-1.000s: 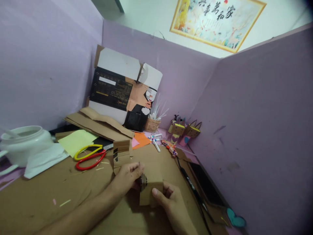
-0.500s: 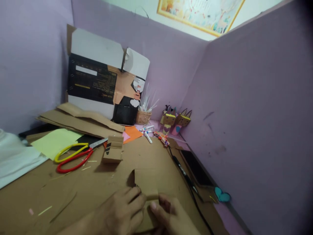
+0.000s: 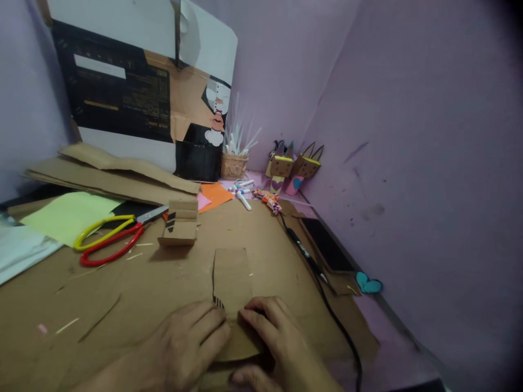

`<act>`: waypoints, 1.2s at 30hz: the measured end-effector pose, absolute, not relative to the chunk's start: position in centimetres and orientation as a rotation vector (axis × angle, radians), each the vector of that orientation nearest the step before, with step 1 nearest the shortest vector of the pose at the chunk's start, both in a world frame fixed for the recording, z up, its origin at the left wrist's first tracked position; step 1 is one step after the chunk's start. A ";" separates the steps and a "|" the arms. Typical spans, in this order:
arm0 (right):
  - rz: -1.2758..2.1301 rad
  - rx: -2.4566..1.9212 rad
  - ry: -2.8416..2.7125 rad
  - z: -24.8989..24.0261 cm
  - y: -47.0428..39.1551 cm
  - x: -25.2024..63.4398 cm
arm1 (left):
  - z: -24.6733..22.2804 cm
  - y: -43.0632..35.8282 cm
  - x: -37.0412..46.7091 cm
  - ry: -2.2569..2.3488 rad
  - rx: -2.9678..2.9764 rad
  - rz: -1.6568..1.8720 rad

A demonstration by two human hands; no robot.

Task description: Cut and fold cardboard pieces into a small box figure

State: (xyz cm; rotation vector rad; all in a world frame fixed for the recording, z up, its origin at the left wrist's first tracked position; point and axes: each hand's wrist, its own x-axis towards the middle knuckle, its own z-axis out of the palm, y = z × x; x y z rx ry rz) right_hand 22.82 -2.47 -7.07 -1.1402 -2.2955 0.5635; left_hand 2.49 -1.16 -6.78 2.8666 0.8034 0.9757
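A narrow creased strip of brown cardboard lies before me, with black stripes at its left edge. My left hand is closed at the strip's left side, fingers pressed together near the stripes. On the other side, my right hand pinches the right edge, its fingertips at a fold and the thumb lower down beneath the near part. The near end of the strip is raised, and the hands partly hide it. Beyond them stands a small folded cardboard piece, beside scissors with one yellow and one red handle.
A cardboard sheet covers the tabletop, with paper scraps on it. On the right lie a pen-like tool with a black cable and a phone. Flat cardboard pieces, a large opened box and a basket of sticks stand behind.
My view has tilted down. The strip's far part now lies flatter, and my right hand's fingers have moved up onto the fold, its thumb dropping lower.
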 end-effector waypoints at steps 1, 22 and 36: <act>0.598 -1.155 -2.290 -6.8 -2.5 22.9 | -6.7 -1.2 2.6 0.832 2.844 0.953; -0.052 -0.728 -2.138 -8.0 -0.7 21.5 | -6.3 -0.9 3.1 0.972 3.242 1.221; -0.101 -0.848 -2.184 -7.4 -1.3 21.1 | -6.9 -1.1 3.8 0.931 3.067 1.169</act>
